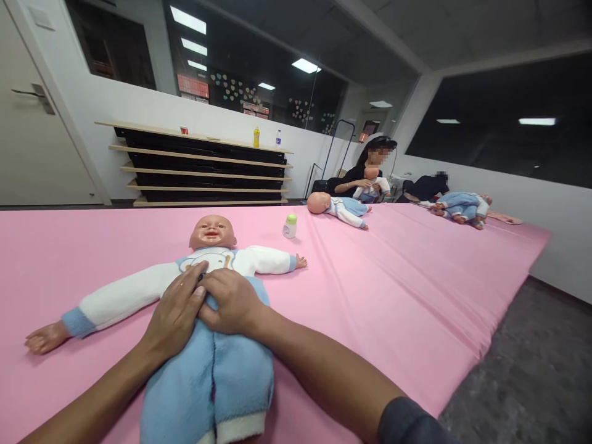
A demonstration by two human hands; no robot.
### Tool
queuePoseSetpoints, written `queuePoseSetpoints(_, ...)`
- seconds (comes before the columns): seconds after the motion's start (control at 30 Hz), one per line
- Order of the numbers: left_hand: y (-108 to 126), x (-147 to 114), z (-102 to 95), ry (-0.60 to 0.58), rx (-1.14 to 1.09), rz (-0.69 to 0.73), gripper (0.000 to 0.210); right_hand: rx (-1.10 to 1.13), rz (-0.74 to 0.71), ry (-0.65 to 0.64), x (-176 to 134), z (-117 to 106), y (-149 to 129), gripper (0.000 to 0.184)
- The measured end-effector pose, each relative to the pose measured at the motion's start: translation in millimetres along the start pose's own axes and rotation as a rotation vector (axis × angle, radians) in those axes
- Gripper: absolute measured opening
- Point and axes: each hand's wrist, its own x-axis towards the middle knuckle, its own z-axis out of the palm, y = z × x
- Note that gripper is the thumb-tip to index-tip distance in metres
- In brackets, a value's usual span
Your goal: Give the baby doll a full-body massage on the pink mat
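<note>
A baby doll [208,376] in a white and light blue plush outfit lies on its back, head away from me and arms spread. On the left of its belly rests my left hand [178,305], fingers stretched forward over the front of the outfit. Right against it, my right hand [234,299] is closed at the doll's waist, fingers bent and pressed together. Thumbs and fingertips meet at the middle of the outfit, beside a small dark spot. Whatever the right fingers pinch is hidden beneath them.
A pink-covered table [361,320] carries a small bottle with a green cap [290,227], a second doll [340,206] and several dolls heaped [462,206] at the far right. Behind it, a person [365,172] holds another doll. Stacked shelving [203,163] stands by the wall.
</note>
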Motion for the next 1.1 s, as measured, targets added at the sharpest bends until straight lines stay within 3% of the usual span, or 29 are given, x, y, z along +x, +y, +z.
queuePoseSetpoints(0.27,32.1,-3.0,-12.7,0.101,0.089,0.158,0.054,0.051,0.225,0.009,-0.4,-6.3,-2.8,0.050)
queuePoseSetpoints(0.47,36.0,1.1,-19.2,-0.123,0.103,0.256,0.041,-0.112,0.358,0.015,-7.4,-2.3,-3.1,0.068)
queuePoseSetpoints(0.7,25.2,3.8,-9.8,-0.079,0.075,0.091,0.047,-0.075,0.204,0.113,-2.8,-8.0,-11.1,0.035)
queuePoseSetpoints(0.97,2.0,1.3,-2.0,-0.041,0.045,0.103,0.048,-0.132,0.149,0.100,-3.9,-5.1,-6.5,0.029)
queuePoseSetpoints(1.1,-1.7,-0.1,0.2,-0.010,0.035,0.066,0.052,-0.089,0.040,0.013,-2.3,-0.5,-1.6,0.023)
